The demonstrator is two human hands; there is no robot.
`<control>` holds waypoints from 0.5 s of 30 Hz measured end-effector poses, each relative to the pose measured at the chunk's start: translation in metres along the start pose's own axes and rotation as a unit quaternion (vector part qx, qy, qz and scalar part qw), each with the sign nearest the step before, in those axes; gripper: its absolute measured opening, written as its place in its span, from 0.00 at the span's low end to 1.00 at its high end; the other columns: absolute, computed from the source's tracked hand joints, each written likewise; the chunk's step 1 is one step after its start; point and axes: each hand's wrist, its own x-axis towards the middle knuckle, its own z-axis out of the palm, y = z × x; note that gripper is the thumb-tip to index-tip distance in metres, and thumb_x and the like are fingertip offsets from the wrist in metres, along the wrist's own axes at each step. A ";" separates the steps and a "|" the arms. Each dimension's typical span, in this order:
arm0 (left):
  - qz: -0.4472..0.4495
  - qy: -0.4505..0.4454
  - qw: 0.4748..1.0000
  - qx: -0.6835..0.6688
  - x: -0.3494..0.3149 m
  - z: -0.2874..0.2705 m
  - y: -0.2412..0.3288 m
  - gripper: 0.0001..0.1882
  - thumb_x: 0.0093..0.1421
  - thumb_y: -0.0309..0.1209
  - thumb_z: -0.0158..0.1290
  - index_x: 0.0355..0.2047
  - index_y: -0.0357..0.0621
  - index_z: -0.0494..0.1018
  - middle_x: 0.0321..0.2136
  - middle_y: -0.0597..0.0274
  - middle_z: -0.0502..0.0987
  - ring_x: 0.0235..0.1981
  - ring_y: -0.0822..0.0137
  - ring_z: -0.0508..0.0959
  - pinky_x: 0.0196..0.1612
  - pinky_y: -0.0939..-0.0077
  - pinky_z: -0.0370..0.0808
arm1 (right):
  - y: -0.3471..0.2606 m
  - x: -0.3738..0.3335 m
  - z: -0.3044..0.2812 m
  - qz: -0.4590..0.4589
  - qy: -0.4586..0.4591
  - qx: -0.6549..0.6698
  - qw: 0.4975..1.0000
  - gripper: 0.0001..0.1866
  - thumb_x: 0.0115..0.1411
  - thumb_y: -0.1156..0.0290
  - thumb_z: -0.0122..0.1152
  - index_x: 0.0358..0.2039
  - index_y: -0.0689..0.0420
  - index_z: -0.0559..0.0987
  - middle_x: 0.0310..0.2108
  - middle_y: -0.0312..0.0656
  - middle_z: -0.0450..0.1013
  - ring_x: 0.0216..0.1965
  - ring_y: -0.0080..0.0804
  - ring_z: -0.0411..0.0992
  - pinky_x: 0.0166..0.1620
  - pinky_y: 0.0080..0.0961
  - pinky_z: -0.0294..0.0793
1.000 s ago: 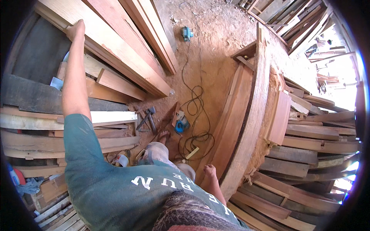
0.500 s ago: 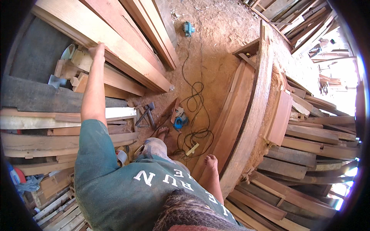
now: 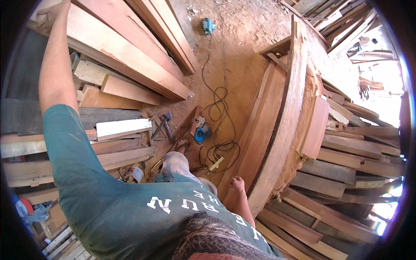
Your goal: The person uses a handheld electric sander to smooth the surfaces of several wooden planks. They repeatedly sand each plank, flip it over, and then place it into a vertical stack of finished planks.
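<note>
My left hand [image 3: 53,16] is at the upper left, on the far part of a long pale wooden plank [image 3: 125,54]. Its fingers look spread over the plank's edge, though the picture's rim crops part of the hand. My right hand [image 3: 237,183] hangs low in front of me with loosely curled fingers and nothing visible in them. It is nearest to a long curved timber [image 3: 281,125] that stands along a reddish board [image 3: 253,130].
On the dusty floor lie a blue power tool [image 3: 208,26], a blue circular saw [image 3: 201,132], tangled black cable [image 3: 221,104] and a pale socket strip [image 3: 216,163]. A hammer-like tool [image 3: 164,123] lies by my foot. Stacked boards [image 3: 342,151] line the right.
My left hand has moved up and left along the pale plank, toward its far part. My right hand has barely moved. The view has shifted slightly.
</note>
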 end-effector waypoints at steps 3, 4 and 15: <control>-0.028 0.000 0.999 0.025 0.000 0.002 0.003 0.70 0.46 0.51 0.72 0.73 0.33 0.36 0.67 0.15 0.47 0.70 0.29 0.56 0.69 0.45 0.63 | -0.006 -0.004 -0.002 -0.022 -0.004 0.028 0.999 0.20 0.65 0.66 0.62 0.54 0.63 0.78 0.36 0.44 0.81 0.33 0.31 0.80 0.32 0.29 0.80; -0.036 -0.001 0.999 0.030 -0.003 0.004 0.005 0.70 0.46 0.50 0.72 0.74 0.35 0.36 0.67 0.14 0.46 0.69 0.29 0.56 0.69 0.44 0.64 | -0.006 -0.002 -0.002 -0.042 0.005 0.025 0.999 0.19 0.66 0.67 0.62 0.54 0.63 0.78 0.36 0.44 0.81 0.32 0.31 0.80 0.32 0.29 0.80; -0.113 0.036 0.992 0.042 -0.026 -0.012 0.018 0.70 0.47 0.38 0.69 0.77 0.54 0.27 0.67 0.10 0.40 0.66 0.23 0.60 0.65 0.39 0.69 | 0.041 0.045 -0.013 -0.097 0.043 -0.023 0.994 0.16 0.68 0.69 0.60 0.52 0.65 0.78 0.32 0.44 0.80 0.29 0.30 0.78 0.30 0.28 0.78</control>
